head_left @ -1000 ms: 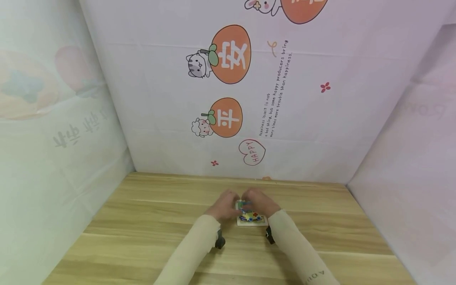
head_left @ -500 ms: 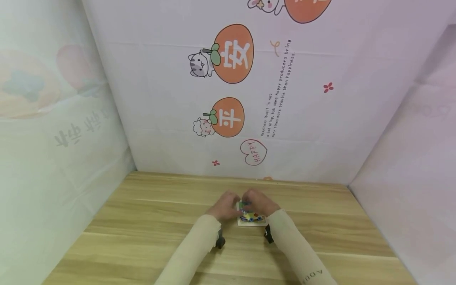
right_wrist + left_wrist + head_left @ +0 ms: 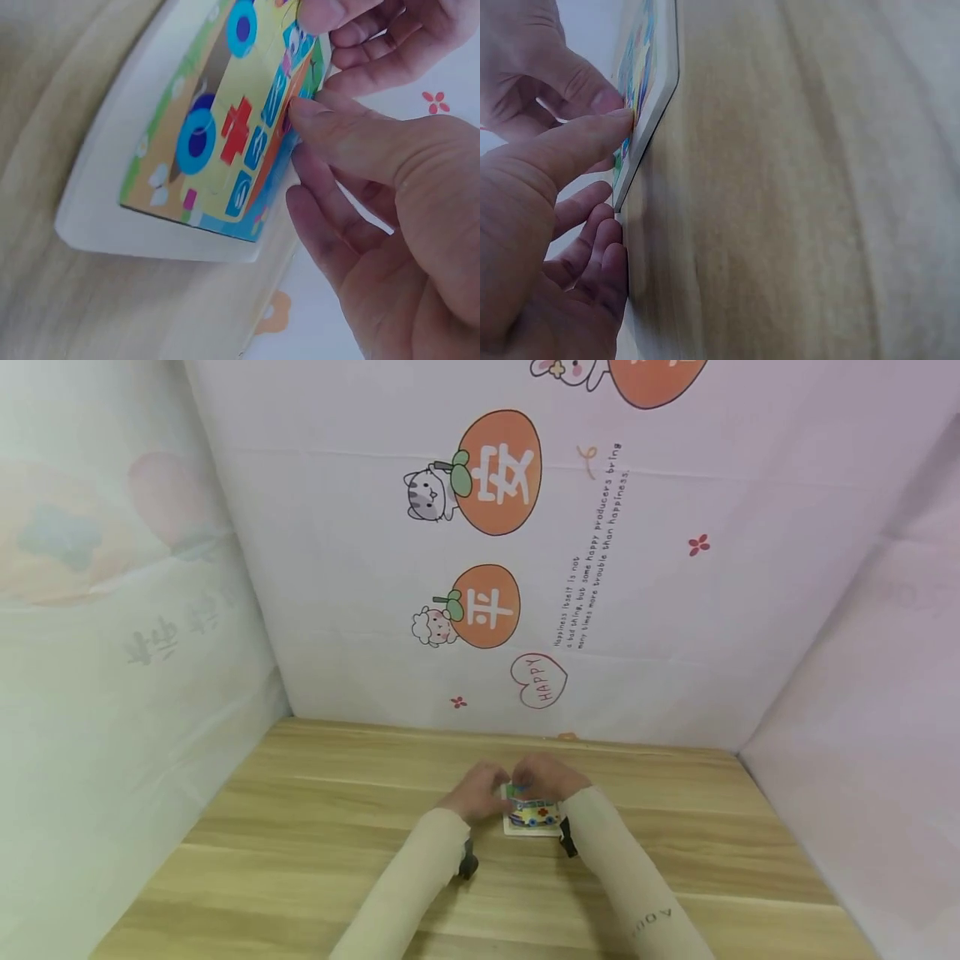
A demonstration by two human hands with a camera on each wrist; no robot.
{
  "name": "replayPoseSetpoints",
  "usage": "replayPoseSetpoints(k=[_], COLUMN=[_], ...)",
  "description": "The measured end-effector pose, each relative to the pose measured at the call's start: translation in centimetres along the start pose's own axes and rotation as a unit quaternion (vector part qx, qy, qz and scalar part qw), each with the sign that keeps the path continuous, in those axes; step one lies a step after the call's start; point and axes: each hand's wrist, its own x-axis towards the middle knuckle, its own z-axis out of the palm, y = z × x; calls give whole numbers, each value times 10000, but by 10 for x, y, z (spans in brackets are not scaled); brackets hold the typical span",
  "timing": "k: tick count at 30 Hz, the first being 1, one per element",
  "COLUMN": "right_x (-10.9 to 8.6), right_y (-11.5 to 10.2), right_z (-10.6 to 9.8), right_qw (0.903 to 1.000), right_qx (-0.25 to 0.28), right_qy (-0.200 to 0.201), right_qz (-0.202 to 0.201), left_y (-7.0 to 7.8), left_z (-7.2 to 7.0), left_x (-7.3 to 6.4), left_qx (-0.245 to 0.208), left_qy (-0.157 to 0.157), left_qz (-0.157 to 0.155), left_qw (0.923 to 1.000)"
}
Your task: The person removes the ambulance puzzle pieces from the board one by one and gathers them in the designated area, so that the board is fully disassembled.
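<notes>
A small puzzle board (image 3: pixel 534 832) with a wide white border lies on the table. Its picture, a yellow ambulance (image 3: pixel 238 146) with a red cross and blue wheels, shows large in the right wrist view. My left hand (image 3: pixel 477 790) grips the left far corner, thumb on the picture and fingers curled by the edge. From the far side my right hand (image 3: pixel 547 778) holds the board, its thumb (image 3: pixel 311 120) on the picture's top part and fingers at the far edge. Both hands are close together. Whether a loose piece sits under the right thumb, I cannot tell.
The wood-grain table (image 3: pixel 300 877) runs back to a white printed cloth wall (image 3: pixel 360 635). Similar cloth stands along the left side (image 3: pixel 135 710) and the right side (image 3: pixel 862 693). Dark wrist cameras (image 3: pixel 468 863) are strapped under the sleeves.
My right hand has shifted slightly, and the ambulance's windows and cross show more clearly. Both hands stay at the board; the whole head view has drifted a little.
</notes>
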Motion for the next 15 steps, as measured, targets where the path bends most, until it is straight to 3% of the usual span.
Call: replayPoseSetpoints(k=[7,15], right_x=[2,7], right_y=[10,7], right_z=[-3,-4], right_qw=[9979,9993], right_qx=[344,55], right_qy=[-120,-244], right_qz=[542,287], left_y=[-1,-2], left_z=[1,0], left_x=[9,10], left_qx=[-147,-178], left_qy=[-118,-73], left_qz=[-75,6], left_qw=[9998,9998])
